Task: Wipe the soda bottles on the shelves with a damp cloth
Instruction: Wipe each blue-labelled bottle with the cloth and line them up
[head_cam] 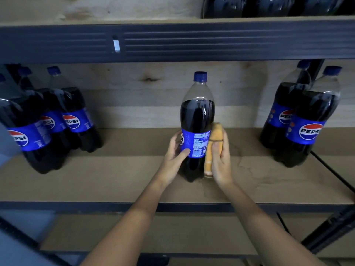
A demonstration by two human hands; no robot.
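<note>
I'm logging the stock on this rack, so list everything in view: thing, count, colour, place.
centre bottle: one, dark cola, blue cap and label, upright mid-shelf, held.
left bottles: at least three, same colours, clustered at the shelf's left end.
right bottles: two, same colours, at the shelf's right end.
upper bottles: several dark bases, top shelf, count unclear.
cloth: one, orange-yellow, folded, pressed against the centre bottle's right side.
shelf: brown board, dark metal frame.
cable: one, black, right side.
left hand: grips the centre bottle's label.
right hand: holds the cloth.
</note>
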